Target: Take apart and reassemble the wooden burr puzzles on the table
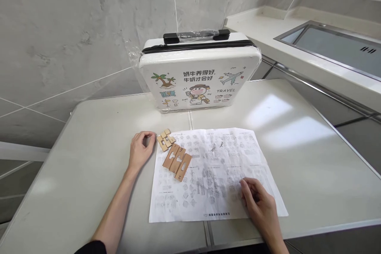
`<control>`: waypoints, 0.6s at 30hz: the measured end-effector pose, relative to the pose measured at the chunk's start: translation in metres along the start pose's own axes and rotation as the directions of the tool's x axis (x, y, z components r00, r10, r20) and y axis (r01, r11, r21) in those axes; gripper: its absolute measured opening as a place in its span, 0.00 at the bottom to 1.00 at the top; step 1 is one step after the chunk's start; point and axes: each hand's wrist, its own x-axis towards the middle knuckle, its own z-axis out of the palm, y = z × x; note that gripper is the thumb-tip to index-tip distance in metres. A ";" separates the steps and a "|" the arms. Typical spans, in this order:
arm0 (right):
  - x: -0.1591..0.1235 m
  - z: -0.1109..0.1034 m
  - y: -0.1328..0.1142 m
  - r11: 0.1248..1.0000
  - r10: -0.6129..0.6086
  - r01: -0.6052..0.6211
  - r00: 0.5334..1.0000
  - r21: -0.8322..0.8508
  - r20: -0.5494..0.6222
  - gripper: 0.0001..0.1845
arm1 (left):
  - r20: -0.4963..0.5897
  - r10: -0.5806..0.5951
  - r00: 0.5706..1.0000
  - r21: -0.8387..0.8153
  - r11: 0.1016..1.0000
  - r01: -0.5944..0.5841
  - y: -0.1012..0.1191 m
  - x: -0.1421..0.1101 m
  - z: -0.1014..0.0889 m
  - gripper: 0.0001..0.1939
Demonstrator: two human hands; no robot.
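My left hand [142,149] rests on its edge on the table, the fingers curled round to meet the thumb, with nothing to be seen in them. Close to its fingertips lies a cluster of small light wooden pieces [164,139]. Just below that, three longer brown wooden puzzle pieces [177,161] sit side by side, with notches, a slot and printed numbers. Both groups overlap the left part of a creased printed instruction sheet [208,206]. On the sheet's lower right rests my right hand [259,198], fingers bent in and thumb against them; no object shows there.
A white plastic-wrapped suitcase [190,91] with cartoon prints and a black handle stands at the table's back edge. Under everything is a pale table [89,190] with a seam down its middle. A counter [262,27] with a metal-framed sink [333,47] runs along the right.
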 end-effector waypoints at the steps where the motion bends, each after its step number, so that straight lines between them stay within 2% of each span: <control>1: 0.000 0.000 0.002 1.000 -0.002 0.002 1.000 -0.002 0.007 0.22 | 0.000 0.003 1.000 0.001 1.000 -0.003 0.000 0.000 0.000 0.09; 7: 0.000 -0.003 0.011 1.000 0.012 -0.012 1.000 -0.007 0.015 0.21 | 0.009 0.017 1.000 0.005 1.000 -0.017 0.000 -0.003 0.000 0.09; 18: -0.003 -0.002 -0.002 1.000 0.027 -0.026 1.000 -0.015 0.016 0.21 | 0.000 0.015 1.000 -0.014 1.000 -0.015 0.005 -0.003 -0.001 0.08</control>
